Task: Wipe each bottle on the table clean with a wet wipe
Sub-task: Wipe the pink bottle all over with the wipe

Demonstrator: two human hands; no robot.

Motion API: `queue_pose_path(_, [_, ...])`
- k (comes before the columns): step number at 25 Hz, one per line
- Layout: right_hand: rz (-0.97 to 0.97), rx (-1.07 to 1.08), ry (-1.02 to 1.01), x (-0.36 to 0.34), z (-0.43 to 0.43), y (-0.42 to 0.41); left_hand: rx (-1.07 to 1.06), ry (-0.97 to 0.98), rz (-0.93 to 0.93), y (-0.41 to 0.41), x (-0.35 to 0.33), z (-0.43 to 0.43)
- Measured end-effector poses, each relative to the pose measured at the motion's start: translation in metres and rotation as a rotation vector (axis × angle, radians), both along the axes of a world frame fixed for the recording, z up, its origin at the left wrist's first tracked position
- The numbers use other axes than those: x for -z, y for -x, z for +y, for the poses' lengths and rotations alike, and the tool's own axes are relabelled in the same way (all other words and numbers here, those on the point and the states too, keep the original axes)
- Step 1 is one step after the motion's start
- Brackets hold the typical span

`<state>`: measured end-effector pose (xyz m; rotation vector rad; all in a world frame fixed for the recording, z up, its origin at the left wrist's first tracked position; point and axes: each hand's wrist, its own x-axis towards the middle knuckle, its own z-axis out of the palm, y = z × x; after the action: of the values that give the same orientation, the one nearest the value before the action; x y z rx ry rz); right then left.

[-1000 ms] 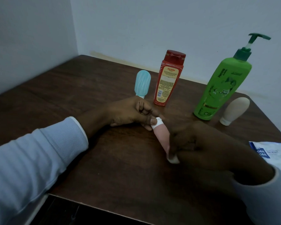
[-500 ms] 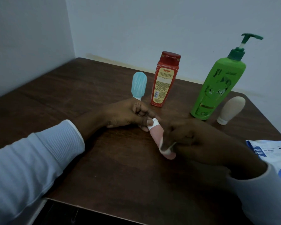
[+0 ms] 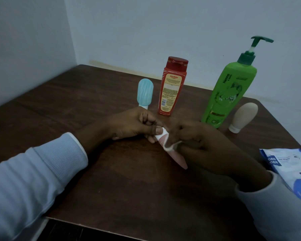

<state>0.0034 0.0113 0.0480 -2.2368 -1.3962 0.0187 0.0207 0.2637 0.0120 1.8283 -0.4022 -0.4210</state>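
**Pink tube wiped clean at a dark wooden table**

A pink tube (image 3: pixel 178 159) is shown lying aslant at the middle of the table (image 3: pixel 76 101). Its white cap (image 3: pixel 161 135) is turned to the far left and its flattened, tapering tail to the near right. The cap end is pinched by the left hand (image 3: pixel 135 124), with the thumb laid on top and the curled fingers tucked beneath. A small, crumpled wet wipe (image 3: pixel 170 147) is held against the tube just below the cap by the right hand (image 3: pixel 198 141), whose fingers are clenched round the wipe. Much of the tube's right side is hidden by that hand.

Four bottles are stood along the far side. A ribbed, translucent blue bottle (image 3: pixel 145 94) is set on its cap just beyond the left hand. To its right is a flat-sided red bottle (image 3: pixel 172 87) with a glossy flip cap and a yellow label. Further right is a tall, smooth green pump bottle (image 3: pixel 228 94) topped by a dark green pump. A rounded, matt beige bottle (image 3: pixel 244 115) is stood on its white cap just to the right of that.

A soft blue-and-white wipes packet (image 3: pixel 288 167) is seen at the table's right edge, partly cut off by the frame. The tabletop is dark brown with a visible grain, and both forearms are covered by pale ribbed sleeves
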Motion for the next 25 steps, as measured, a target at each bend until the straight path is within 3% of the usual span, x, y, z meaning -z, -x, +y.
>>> queue_pose_path(4, [0.224, -0.121, 0.318, -0.016, -0.015, 0.001, -0.011, 0.006, 0.017, 0.000, 0.000, 0.001])
queue_pose_path(5, [0.246, -0.114, 0.296, -0.017, -0.017, 0.002, -0.009, 0.015, 0.015, 0.000, -0.001, 0.002])
queue_pose_path(7, [0.174, -0.025, 0.006, -0.016, -0.019, 0.000, 0.005, 0.037, 0.010, 0.000, -0.002, 0.003])
queue_pose_path(9, [-0.050, 0.126, -0.213, -0.008, -0.015, -0.003, 0.023, 0.062, 0.019, 0.001, -0.001, 0.004])
queue_pose_path(10, [-0.131, 0.173, -0.216, -0.004, -0.010, -0.003, 0.031, 0.070, 0.021, 0.001, 0.000, 0.005])
queue_pose_path(12, [-0.151, 0.154, -0.095, 0.007, 0.000, -0.001, 0.045, 0.081, 0.020, 0.001, 0.002, 0.005])
queue_pose_path(18, [0.142, -0.019, 0.264, -0.011, -0.017, -0.003, 0.030, 0.072, 0.027, -0.001, 0.001, 0.007])
queue_pose_path(20, [0.099, 0.016, 0.025, -0.013, -0.019, -0.003, 0.049, 0.092, 0.033, -0.002, 0.001, 0.007])
queue_pose_path(22, [-0.066, 0.126, -0.242, -0.007, -0.013, -0.001, 0.059, 0.106, 0.039, -0.002, 0.001, 0.008])
queue_pose_path(25, [-0.210, 0.222, -0.266, 0.009, 0.002, -0.002, 0.061, 0.123, 0.032, -0.001, 0.002, 0.007])
